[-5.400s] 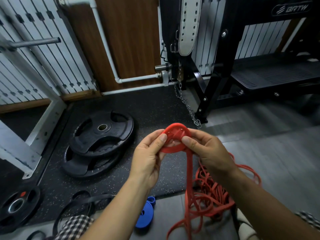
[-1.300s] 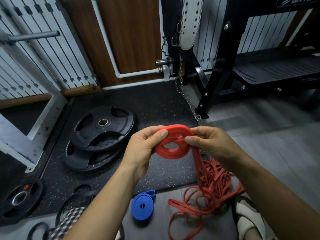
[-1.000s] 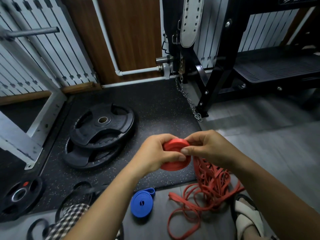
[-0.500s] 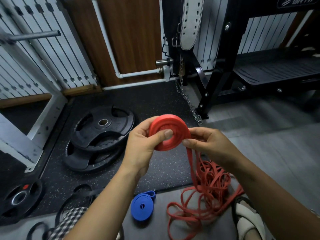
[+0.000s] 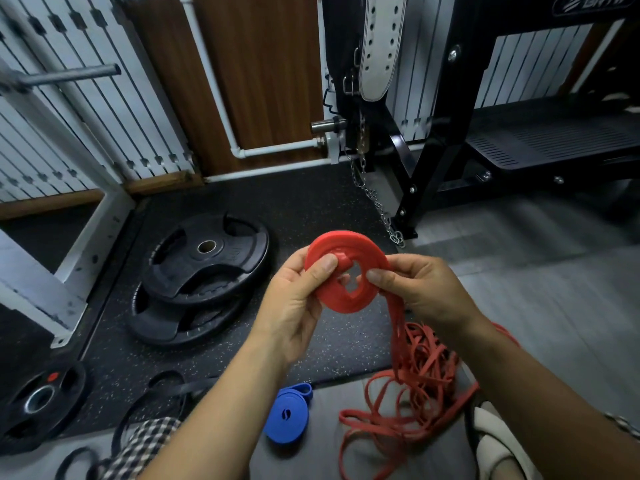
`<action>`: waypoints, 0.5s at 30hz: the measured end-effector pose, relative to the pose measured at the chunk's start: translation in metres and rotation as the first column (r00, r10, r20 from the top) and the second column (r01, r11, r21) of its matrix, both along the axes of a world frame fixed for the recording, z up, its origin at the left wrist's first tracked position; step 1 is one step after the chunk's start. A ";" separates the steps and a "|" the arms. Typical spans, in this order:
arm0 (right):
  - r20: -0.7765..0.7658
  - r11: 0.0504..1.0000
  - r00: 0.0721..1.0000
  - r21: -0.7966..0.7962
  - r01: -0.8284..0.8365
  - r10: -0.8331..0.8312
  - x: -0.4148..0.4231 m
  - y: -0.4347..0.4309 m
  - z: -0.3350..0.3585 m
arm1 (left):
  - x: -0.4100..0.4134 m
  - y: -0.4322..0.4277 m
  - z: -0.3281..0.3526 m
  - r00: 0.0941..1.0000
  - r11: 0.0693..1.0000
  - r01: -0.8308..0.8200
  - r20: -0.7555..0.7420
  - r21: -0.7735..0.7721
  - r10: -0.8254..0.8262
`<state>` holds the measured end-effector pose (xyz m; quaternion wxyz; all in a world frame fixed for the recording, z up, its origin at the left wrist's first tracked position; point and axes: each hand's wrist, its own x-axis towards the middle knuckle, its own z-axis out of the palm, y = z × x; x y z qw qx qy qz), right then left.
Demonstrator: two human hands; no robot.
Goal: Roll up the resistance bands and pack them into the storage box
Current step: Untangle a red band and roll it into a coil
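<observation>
While pinching red coil (image 5: 341,303) between left hand (image 5: 294,306) and right hand (image 5: 426,292), centre newly gaping, loose tail (image 5: 415,368) at five, bare floor (image 5: 554,289) at three

The left hand (image 5: 294,306) and right hand (image 5: 427,292) pinch a red band coil (image 5: 341,303), its loose tail (image 5: 417,372) apparently tangled below.

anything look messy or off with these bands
The red roll, pinched between left hand and right hand, has a ragged open centre, and its unrolled length lies in a tangled heap on the floor. The blue band beside it is rolled tight.
</observation>
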<state>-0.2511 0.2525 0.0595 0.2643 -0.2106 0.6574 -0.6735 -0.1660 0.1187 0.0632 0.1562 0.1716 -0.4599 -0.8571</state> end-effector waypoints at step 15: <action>-0.042 0.961 0.979 0.204 -0.186 0.198 0.002 0.011 0.005 | 0.004 -0.013 0.004 0.981 0.833 0.157 0.183 -0.530 -0.068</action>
